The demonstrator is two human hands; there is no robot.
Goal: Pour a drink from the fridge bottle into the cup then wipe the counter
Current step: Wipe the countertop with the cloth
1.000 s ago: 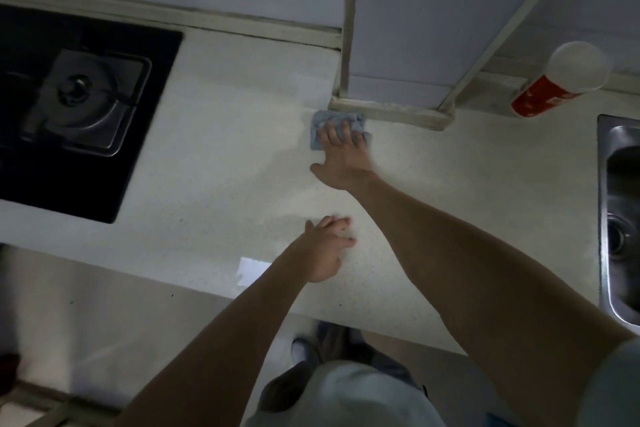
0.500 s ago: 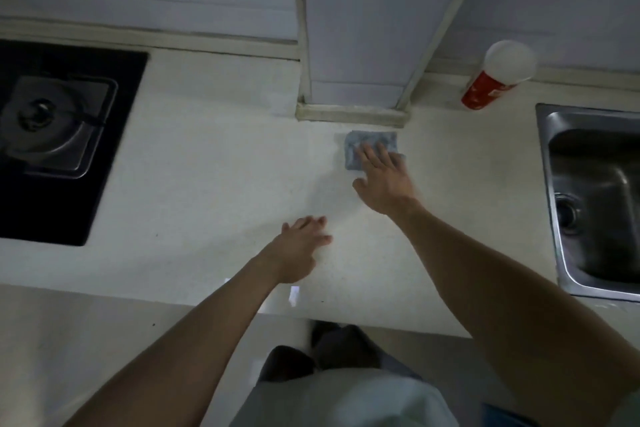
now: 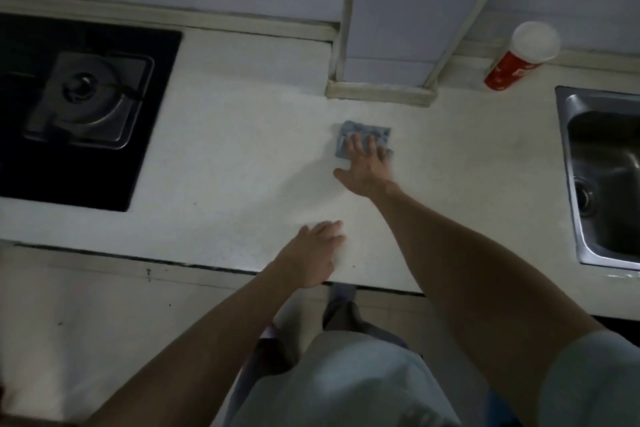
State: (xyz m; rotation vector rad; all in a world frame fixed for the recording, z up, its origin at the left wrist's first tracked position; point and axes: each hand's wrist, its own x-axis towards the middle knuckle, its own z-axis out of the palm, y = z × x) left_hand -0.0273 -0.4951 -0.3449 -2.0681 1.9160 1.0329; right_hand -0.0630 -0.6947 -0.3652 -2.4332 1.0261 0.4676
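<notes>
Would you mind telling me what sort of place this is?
A home kitchen, most likely: a gas hob set into the pale counter, a steel sink, and the right hand pressing a cloth on it.

— Where is the cloth?
— The small grey-blue cloth [image 3: 362,131] lies flat on the pale speckled counter [image 3: 242,156], its near part under the straight fingers of the right hand [image 3: 367,166].
— And the cup?
— The red cup [image 3: 507,70], white on top, stands at the counter's back edge, well apart from the cloth.

Nothing legible — white print on the red can [image 3: 508,70] is blurred.
</notes>
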